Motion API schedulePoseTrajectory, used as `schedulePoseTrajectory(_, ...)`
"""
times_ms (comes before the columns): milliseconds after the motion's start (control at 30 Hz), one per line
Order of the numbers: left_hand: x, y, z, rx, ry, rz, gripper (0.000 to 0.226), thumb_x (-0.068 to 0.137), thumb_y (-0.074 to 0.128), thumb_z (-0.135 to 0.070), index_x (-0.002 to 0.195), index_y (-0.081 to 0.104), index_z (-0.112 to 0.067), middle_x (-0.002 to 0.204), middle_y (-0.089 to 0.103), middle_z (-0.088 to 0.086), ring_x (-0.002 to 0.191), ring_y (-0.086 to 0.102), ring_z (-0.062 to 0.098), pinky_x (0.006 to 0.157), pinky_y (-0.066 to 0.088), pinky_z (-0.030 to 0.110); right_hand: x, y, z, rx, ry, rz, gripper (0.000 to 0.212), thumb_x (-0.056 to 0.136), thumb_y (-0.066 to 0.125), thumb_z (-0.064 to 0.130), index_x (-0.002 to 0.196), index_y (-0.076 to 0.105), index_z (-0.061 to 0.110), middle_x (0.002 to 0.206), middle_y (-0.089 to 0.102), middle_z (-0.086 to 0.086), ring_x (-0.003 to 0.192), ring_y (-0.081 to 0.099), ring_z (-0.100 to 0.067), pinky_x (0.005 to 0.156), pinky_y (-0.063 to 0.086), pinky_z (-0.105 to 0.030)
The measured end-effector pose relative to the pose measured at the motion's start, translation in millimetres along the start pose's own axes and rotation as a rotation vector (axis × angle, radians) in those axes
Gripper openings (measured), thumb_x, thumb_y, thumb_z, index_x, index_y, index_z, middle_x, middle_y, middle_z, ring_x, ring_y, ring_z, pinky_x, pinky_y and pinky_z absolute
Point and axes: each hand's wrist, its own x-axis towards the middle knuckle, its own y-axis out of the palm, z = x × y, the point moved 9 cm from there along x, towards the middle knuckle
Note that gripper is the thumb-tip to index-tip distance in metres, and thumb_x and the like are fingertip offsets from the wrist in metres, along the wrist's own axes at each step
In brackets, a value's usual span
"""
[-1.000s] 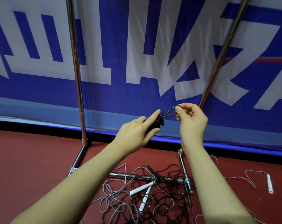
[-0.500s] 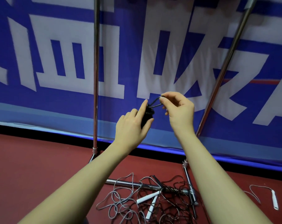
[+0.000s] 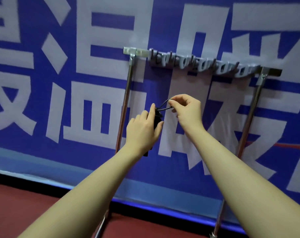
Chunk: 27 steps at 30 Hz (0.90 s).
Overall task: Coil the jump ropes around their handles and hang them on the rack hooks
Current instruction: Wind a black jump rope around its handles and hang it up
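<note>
Since the earlier frames both hands have lifted toward the rack top, bringing its row of hooks (image 3: 204, 65) into view while the floor's rope pile has dropped out of sight. At left, the rack's left post (image 3: 124, 107) stands behind the left hand (image 3: 143, 131), whose curled fingers grip the black coiled jump rope (image 3: 157, 117), forefinger straight up along it. Just right, the right hand (image 3: 187, 109) pinches the rope's loop (image 3: 164, 105), below the hooks.
</note>
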Motion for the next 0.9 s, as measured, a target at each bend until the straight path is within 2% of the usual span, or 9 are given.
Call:
schedulePoseTrajectory(100, 38, -4, 23, 0.023, -0.012, -0.046, 0.062, 0.088, 0.04, -0.043, 0.128, 0.057, 0.002, 0.079, 0.063, 0.013, 0.059, 0.061, 0.031, 0.048, 0.045, 0.033, 43, 25, 13, -0.017, -0.061, 0.018, 0.011, 0.086, 0.068, 0.012, 0.078, 0.067, 0.019, 0.068, 0.064, 0.004, 0.065, 0.059, -0.013, 0.064, 0.048, -0.03)
schedulePoseTrajectory(200, 77, 0, 45, 0.045, -0.014, -0.068, 0.058, 0.089, 0.053, -0.037, 0.131, 0.054, 0.003, 0.084, 0.063, 0.017, 0.063, 0.062, 0.035, 0.05, 0.042, 0.033, 82, 47, 27, -0.018, -0.141, 0.012, 0.005, 0.087, 0.069, 0.014, 0.085, 0.066, 0.017, 0.071, 0.062, 0.008, 0.07, 0.058, -0.009, 0.068, 0.051, -0.031)
schedulePoseTrajectory(267, 100, 3, 58, 0.052, -0.037, -0.066, 0.058, 0.093, 0.057, -0.035, 0.138, 0.048, 0.0, 0.096, 0.064, 0.019, 0.075, 0.064, 0.036, 0.056, 0.044, 0.036, 105, 59, 34, -0.009, -0.201, -0.008, 0.008, 0.086, 0.069, 0.013, 0.087, 0.063, 0.018, 0.073, 0.061, 0.007, 0.072, 0.058, -0.01, 0.068, 0.053, -0.032)
schedulePoseTrajectory(367, 134, 7, 74, 0.108, -0.065, -0.087, 0.061, 0.098, 0.048, -0.039, 0.149, 0.032, -0.008, 0.117, 0.059, 0.015, 0.095, 0.061, 0.033, 0.068, 0.043, 0.037, 137, 73, 42, 0.009, -0.27, -0.018, 0.018, 0.086, 0.069, 0.01, 0.079, 0.058, 0.023, 0.067, 0.059, 0.007, 0.064, 0.056, -0.01, 0.064, 0.05, -0.031)
schedulePoseTrajectory(500, 169, 23, 91, 0.181, -0.089, -0.104, 0.062, 0.101, 0.04, -0.042, 0.153, 0.021, -0.016, 0.127, 0.052, 0.009, 0.103, 0.058, 0.028, 0.067, 0.038, 0.034, 174, 85, 42, 0.051, -0.306, -0.062, 0.018, 0.084, 0.07, 0.009, 0.076, 0.059, 0.021, 0.064, 0.06, 0.006, 0.062, 0.058, -0.01, 0.064, 0.05, -0.03)
schedulePoseTrajectory(600, 190, 37, 101, 0.198, -0.116, -0.089, 0.061, 0.101, 0.04, -0.043, 0.153, 0.02, -0.019, 0.13, 0.05, 0.009, 0.108, 0.056, 0.028, 0.071, 0.043, 0.036, 194, 88, 36, 0.019, -0.31, -0.136, 0.006, 0.084, 0.07, 0.014, 0.083, 0.065, 0.013, 0.068, 0.062, 0.007, 0.064, 0.058, -0.007, 0.063, 0.048, -0.018)
schedulePoseTrajectory(700, 208, 47, 105, 0.161, -0.143, -0.072, 0.059, 0.101, 0.04, -0.043, 0.152, 0.022, -0.021, 0.132, 0.048, 0.008, 0.112, 0.055, 0.029, 0.074, 0.043, 0.036, 209, 89, 32, -0.011, -0.335, -0.185, 0.006, 0.085, 0.07, 0.015, 0.084, 0.065, 0.012, 0.072, 0.061, 0.007, 0.068, 0.058, -0.005, 0.061, 0.043, -0.008)
schedulePoseTrajectory(800, 220, 52, 107, 0.141, -0.165, -0.062, 0.058, 0.101, 0.041, -0.043, 0.152, 0.023, -0.023, 0.134, 0.048, 0.007, 0.113, 0.054, 0.03, 0.074, 0.042, 0.037, 218, 89, 28, -0.044, -0.344, -0.208, 0.009, 0.085, 0.071, 0.019, 0.087, 0.067, 0.011, 0.077, 0.063, 0.006, 0.074, 0.059, -0.009, 0.067, 0.045, -0.013)
schedulePoseTrajectory(900, 225, 55, 111, 0.127, -0.172, -0.027, 0.057, 0.1, 0.041, -0.044, 0.151, 0.024, -0.024, 0.133, 0.048, 0.006, 0.113, 0.055, 0.029, 0.077, 0.043, 0.037, 226, 97, 18, -0.061, -0.312, -0.157, 0.016, 0.086, 0.07, 0.022, 0.092, 0.07, 0.007, 0.083, 0.069, -0.002, 0.079, 0.065, -0.02, 0.078, 0.053, -0.03)
